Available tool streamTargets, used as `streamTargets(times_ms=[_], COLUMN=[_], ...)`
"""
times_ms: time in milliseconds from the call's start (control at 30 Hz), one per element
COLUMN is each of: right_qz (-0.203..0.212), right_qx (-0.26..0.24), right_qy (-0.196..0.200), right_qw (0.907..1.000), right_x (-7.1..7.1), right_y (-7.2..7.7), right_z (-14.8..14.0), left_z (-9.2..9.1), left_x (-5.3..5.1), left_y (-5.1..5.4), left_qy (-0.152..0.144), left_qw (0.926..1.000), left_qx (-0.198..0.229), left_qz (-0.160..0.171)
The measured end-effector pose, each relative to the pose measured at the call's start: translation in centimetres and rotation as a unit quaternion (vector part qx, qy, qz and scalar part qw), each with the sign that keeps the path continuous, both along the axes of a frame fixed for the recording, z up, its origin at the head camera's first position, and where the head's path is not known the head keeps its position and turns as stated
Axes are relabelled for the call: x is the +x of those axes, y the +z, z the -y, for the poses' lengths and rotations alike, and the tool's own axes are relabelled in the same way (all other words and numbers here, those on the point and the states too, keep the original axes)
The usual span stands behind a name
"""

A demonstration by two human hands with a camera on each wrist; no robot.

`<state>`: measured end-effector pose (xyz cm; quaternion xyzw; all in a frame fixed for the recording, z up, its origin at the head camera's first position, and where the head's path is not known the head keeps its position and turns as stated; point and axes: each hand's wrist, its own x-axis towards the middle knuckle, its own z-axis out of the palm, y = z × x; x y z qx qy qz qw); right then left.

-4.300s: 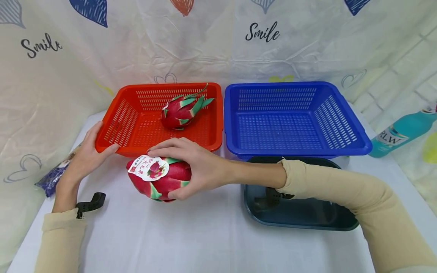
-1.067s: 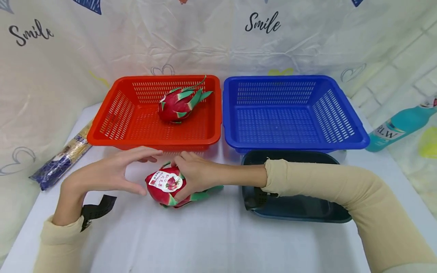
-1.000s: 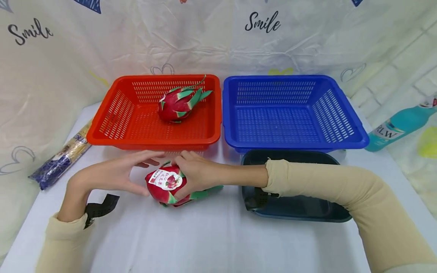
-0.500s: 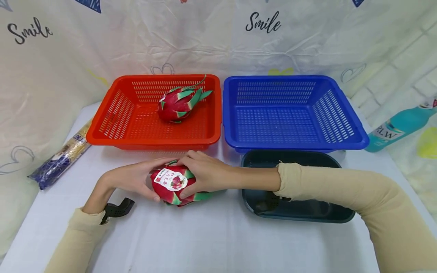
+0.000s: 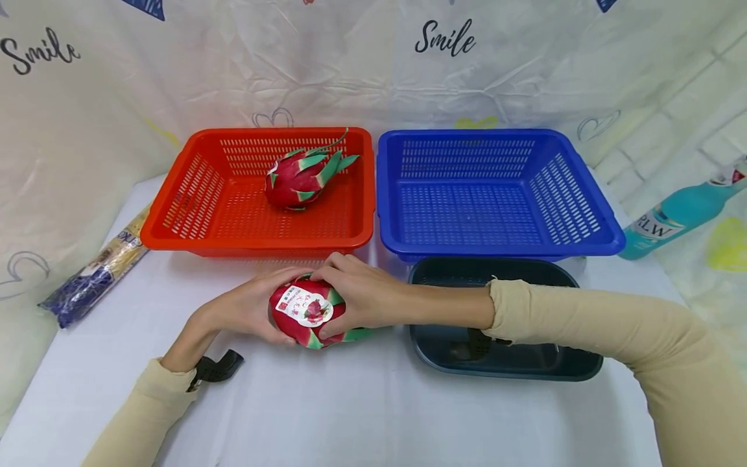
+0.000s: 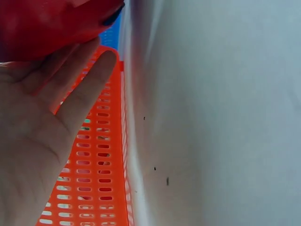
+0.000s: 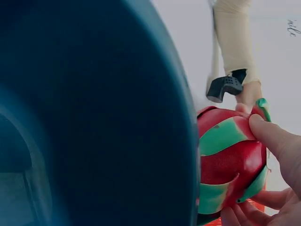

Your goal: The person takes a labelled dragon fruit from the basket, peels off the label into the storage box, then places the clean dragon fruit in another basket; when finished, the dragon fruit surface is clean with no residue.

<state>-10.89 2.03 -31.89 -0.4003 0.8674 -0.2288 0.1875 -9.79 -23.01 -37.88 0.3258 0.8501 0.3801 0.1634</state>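
A red dragon fruit [image 5: 297, 318] with green scales and a white label lies at the middle of the table, in front of the red basket. My right hand [image 5: 364, 295] grips it from the right, thumb on the near side and fingers over the far side. Around its left end cups my left hand [image 5: 253, 308], thumb in front. The left wrist view shows that fruit [image 6: 56, 26] against the palm. In the right wrist view the thumb and fingers hold the fruit [image 7: 230, 160]. A second dragon fruit [image 5: 300, 178] lies inside the red basket [image 5: 245, 245].
Right of the red basket stands a blue basket [image 5: 502, 250]. A dark tray [image 5: 508, 373] sits in front of it, under my right forearm. At the far right leans a turquoise bottle [image 5: 671, 220]. A blue-and-yellow packet [image 5: 96, 275] lies at the left.
The left hand has left the red basket's edge and moved right onto the dragon fruit's left end. The fruit, held by the right hand, has come down and slightly right.
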Motion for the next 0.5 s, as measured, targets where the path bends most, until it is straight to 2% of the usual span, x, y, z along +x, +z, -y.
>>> streamTargets(times_ms=[133,333,500], right_qz=[0.005,0.034,0.033], right_qx=[-0.012,-0.03,-0.034], right_qy=[0.015,0.032,0.045], right_qw=[0.9998,0.9985,0.9978], right_x=[-0.14,-0.67,-0.8], right_y=[-0.03,0.31,0.48], right_z=[0.22,0.51,0.4], left_z=[0.15,0.28,0.31], left_x=[0.02,-0.11,-0.28], left_y=[-0.12,-0.19,-0.29], left_qy=[-0.003,-0.01,-0.016], left_qw=[1.0,0.9999,0.9998], left_qx=[0.004,0.009,0.015], left_qz=[-0.004,-0.004,0.002])
